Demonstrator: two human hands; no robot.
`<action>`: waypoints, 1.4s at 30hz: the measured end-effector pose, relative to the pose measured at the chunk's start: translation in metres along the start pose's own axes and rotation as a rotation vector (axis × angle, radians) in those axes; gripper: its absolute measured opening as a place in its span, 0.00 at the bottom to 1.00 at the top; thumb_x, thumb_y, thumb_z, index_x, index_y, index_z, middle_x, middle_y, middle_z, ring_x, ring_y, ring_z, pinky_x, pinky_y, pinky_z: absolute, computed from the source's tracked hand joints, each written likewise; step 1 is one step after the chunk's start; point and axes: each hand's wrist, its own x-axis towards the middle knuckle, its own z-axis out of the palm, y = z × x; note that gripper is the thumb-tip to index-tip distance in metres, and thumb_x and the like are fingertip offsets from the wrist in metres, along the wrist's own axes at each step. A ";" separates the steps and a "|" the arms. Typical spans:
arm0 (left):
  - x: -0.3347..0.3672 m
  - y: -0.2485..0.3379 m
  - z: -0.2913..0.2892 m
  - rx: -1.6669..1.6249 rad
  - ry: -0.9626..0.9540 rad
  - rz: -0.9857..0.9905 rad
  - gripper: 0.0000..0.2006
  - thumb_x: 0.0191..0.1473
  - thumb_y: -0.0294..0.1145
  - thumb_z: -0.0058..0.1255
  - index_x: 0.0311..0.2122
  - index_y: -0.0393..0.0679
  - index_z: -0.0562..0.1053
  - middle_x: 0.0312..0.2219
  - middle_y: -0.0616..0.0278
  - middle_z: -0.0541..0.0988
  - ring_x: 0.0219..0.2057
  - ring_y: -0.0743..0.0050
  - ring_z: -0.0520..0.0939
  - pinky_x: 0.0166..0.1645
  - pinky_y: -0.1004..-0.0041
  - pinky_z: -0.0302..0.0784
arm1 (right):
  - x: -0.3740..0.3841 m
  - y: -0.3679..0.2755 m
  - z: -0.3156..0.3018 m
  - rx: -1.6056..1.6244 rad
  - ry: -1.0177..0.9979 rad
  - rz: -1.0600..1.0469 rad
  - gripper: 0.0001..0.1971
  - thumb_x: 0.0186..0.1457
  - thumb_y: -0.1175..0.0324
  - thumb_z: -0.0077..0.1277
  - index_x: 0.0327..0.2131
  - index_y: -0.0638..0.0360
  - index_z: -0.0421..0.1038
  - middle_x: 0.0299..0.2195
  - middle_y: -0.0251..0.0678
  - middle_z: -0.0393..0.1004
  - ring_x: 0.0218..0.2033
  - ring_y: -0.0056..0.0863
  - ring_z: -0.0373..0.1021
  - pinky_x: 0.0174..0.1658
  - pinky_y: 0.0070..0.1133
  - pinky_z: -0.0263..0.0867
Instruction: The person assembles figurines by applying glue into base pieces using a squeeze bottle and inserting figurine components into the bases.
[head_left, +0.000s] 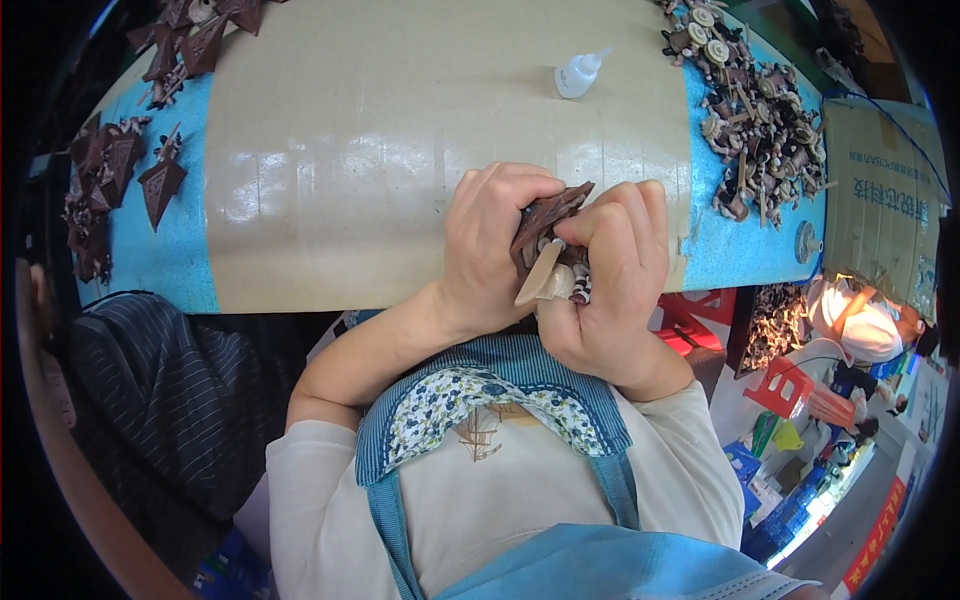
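Observation:
Close in front of my chest, both hands meet around a dark brown ornament point(535, 222) with a pointed, carved-looking body. My left hand point(488, 235) grips its left side, thumb along the top edge. From the right, my right hand point(618, 265) has its fingers curled and pressed against the ornament's inner side. Between the hands show a flat beige piece point(540, 274), a pale rounded part and a dark-and-white striped bit. The right fingertips partly hide where these small parts touch the ornament.
A small white dropper bottle point(577, 76) stands farther back on the tan table covering point(330, 200). Several similar brown pointed ornaments point(160, 188) lie at the left. On the blue right side is a heap of small mixed parts point(765, 140), with a round metal piece point(807, 243) nearby.

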 end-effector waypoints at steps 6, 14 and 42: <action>0.001 -0.002 -0.002 -0.124 -0.069 0.002 0.22 0.35 0.29 0.61 0.39 0.41 0.66 0.30 0.56 0.74 0.30 0.59 0.74 0.34 0.67 0.65 | -0.002 0.006 0.004 0.093 0.023 -0.064 0.14 0.24 0.78 0.46 0.23 0.60 0.62 0.21 0.38 0.58 0.24 0.36 0.54 0.27 0.29 0.52; 0.000 0.008 0.000 -0.060 0.027 -0.170 0.25 0.37 0.29 0.63 0.42 0.39 0.65 0.34 0.55 0.73 0.32 0.56 0.75 0.37 0.66 0.69 | -0.006 0.011 0.001 0.279 -0.012 0.154 0.15 0.34 0.81 0.48 0.32 0.64 0.62 0.27 0.40 0.61 0.24 0.35 0.57 0.27 0.27 0.55; 0.012 0.006 -0.014 -0.013 -0.145 -0.234 0.27 0.34 0.32 0.66 0.40 0.41 0.65 0.29 0.55 0.74 0.31 0.55 0.78 0.35 0.66 0.72 | 0.001 0.026 0.000 0.299 -0.058 0.049 0.16 0.46 0.77 0.52 0.40 0.64 0.61 0.30 0.42 0.65 0.25 0.38 0.67 0.27 0.29 0.63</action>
